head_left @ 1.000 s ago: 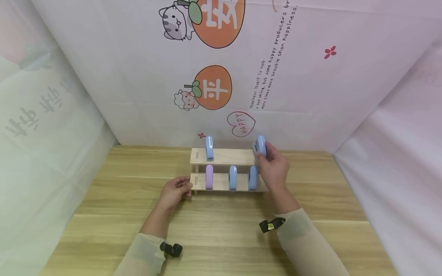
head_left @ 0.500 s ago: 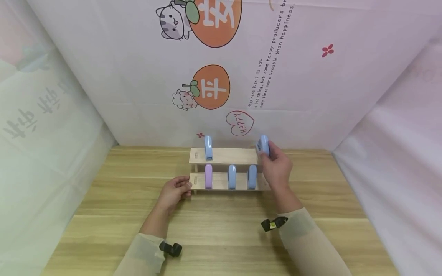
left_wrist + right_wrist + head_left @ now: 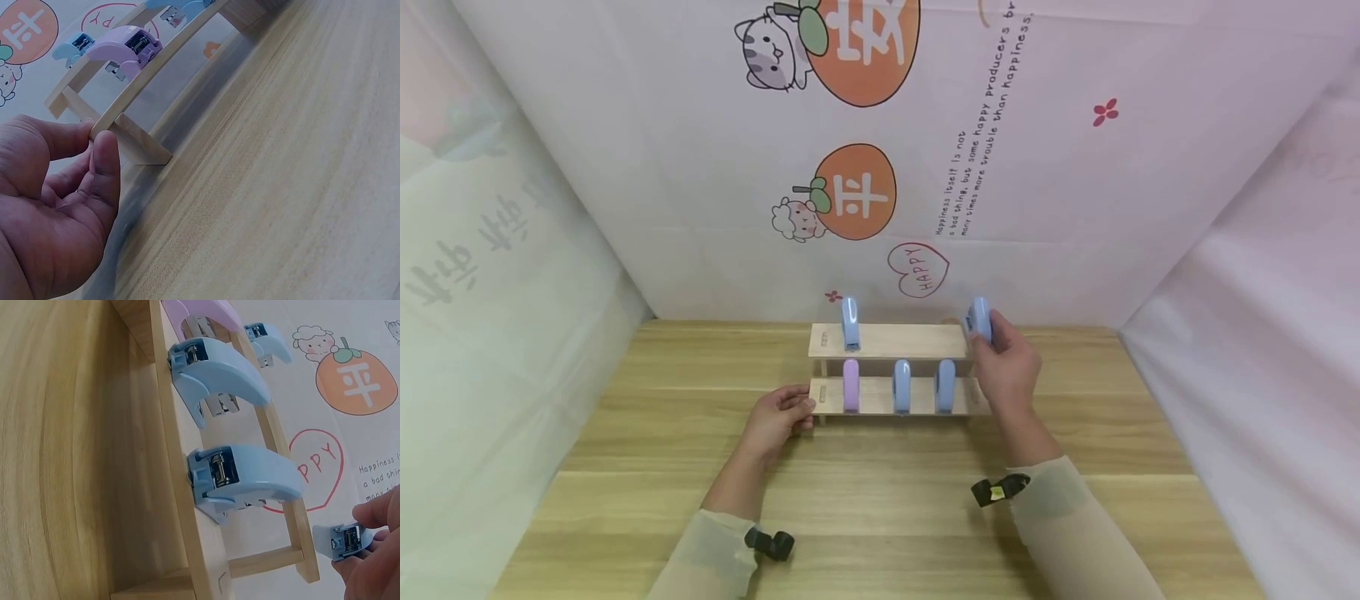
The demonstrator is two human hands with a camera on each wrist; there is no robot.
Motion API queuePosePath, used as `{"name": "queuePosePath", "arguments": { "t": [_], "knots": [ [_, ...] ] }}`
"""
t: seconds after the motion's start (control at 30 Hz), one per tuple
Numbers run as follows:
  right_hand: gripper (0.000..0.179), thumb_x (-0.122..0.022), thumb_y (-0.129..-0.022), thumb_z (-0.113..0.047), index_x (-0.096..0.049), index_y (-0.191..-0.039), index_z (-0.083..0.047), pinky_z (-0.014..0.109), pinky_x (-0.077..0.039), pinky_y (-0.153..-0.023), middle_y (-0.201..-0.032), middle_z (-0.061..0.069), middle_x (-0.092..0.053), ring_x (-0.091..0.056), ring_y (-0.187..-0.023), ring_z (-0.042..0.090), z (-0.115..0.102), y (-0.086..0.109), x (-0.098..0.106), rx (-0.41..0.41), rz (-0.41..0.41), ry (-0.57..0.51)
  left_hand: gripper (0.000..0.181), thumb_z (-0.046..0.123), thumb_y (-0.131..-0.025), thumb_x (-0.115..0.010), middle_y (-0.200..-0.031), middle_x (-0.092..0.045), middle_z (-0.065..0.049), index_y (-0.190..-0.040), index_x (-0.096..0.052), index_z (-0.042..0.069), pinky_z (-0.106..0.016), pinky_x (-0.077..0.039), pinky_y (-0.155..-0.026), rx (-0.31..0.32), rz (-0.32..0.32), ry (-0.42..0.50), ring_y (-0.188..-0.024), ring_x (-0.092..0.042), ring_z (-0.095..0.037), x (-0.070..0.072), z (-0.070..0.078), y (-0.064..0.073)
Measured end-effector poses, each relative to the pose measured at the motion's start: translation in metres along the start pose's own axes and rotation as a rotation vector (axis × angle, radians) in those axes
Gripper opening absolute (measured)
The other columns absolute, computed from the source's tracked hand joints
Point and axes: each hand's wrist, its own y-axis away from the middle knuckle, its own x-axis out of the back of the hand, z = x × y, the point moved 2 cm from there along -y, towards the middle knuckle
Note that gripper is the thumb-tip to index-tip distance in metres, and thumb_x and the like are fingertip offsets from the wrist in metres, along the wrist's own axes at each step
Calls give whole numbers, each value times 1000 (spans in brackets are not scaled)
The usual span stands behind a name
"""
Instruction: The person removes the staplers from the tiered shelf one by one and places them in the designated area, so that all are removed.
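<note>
Stapler in pale blue point(image 3: 980, 317) is clamped in my remote right hand point(image 3: 1011, 367), by the upper shelf's point(image 3: 917, 342) right end; can't tell on my feed if they touch. Left hand point(image 3: 777, 417) pinches the left end of the lower shelf point(image 3: 876, 395). I've got a purple stapler point(image 3: 851, 386) and two blue staplers point(image 3: 902, 387) point(image 3: 946, 387) down there, another blue stapler point(image 3: 850, 322) up top.

Your staplers point(image 3: 259, 470) look like smooth, glossy plastic with shiny metal insides point(image 3: 220, 469). You've got pale matt wood shelves point(image 3: 906, 340), a smooth wood-grain table point(image 3: 865, 500), matt cloth-like backdrop point(image 3: 1037, 183).
</note>
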Motion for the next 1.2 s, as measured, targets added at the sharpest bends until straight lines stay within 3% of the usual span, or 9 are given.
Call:
{"name": "queuePosePath", "arguments": {
  "t": [0.2, 0.6, 1.2],
  "knots": [
    [48, -72, -95, -9, -62, -142, -7, 32, -51, -107, -142, 15, -60, -58, -133, 25, 1, 1, 2, -33, -3, -41, 42, 1, -97, -70, -114, -64, -15, -137, -59, -2, -28, -64, -77, 1, -6, -1, -89, -66, -22, 1, 0, 1],
    [49, -72, -96, -9, -61, -144, -8, 33, -50, -109, -144, 13, -59, -57, -134, 24, 3, 1, 7, -53, -1, -16, 43, 2, -97, -71, -109, -65, -14, -138, -57, -7, -27, -64, -76, -22, -6, -6, -86, -66, -20, -1, 2, 5],
    [47, -73, -94, -9, -63, -140, -4, 34, -51, -108, -139, 17, -62, -59, -130, 25, 11, -7, 17, -32, 45, 1, 42, 1, -97, -71, -110, -65, -16, -136, -58, -6, -27, -64, -75, -28, -1, -10, -85, -66, -21, -1, 1, 3]
  ]
}}
